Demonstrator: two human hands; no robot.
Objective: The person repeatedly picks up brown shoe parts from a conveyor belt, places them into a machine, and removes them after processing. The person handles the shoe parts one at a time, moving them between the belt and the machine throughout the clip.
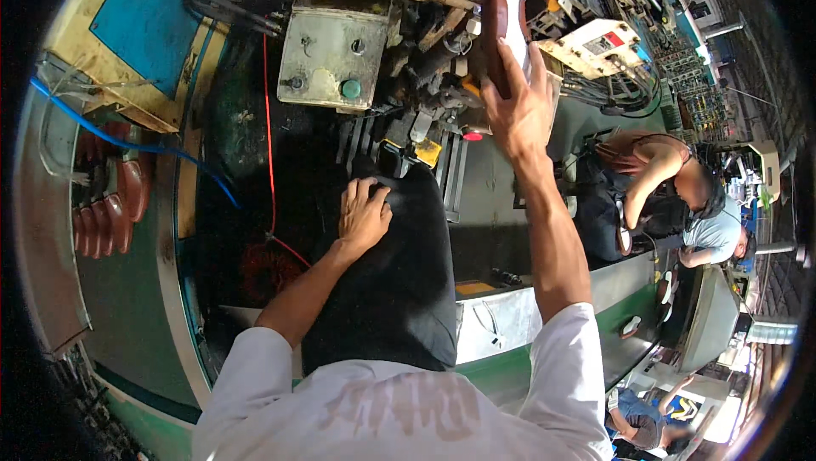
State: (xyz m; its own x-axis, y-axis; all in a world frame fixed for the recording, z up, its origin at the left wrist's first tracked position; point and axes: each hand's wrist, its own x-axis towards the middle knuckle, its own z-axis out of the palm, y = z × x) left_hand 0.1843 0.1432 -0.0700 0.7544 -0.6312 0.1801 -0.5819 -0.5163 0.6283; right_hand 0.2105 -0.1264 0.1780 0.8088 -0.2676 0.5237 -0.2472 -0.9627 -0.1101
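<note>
My right hand point(520, 113) reaches up to the machine and grips a brown shoe point(495, 36) with a white underside. The thumb lies on the brown side and the fingers on the white face. The shoe's far end is up among the machine parts. Lower left, my left hand point(365, 216) rests on the black cloth over my leg point(391, 282), its fingers loosely bent and nothing in it. Ahead of that hand sits a yellow-and-black machine part point(425, 152).
A grimy metal control box point(331, 53) with a green button point(351, 88) stands ahead. A red button point(473, 135) is below the shoe. At left, a blue hose point(144, 149) hangs near several brown shoes point(115, 206). A co-worker point(650, 176) sits at right.
</note>
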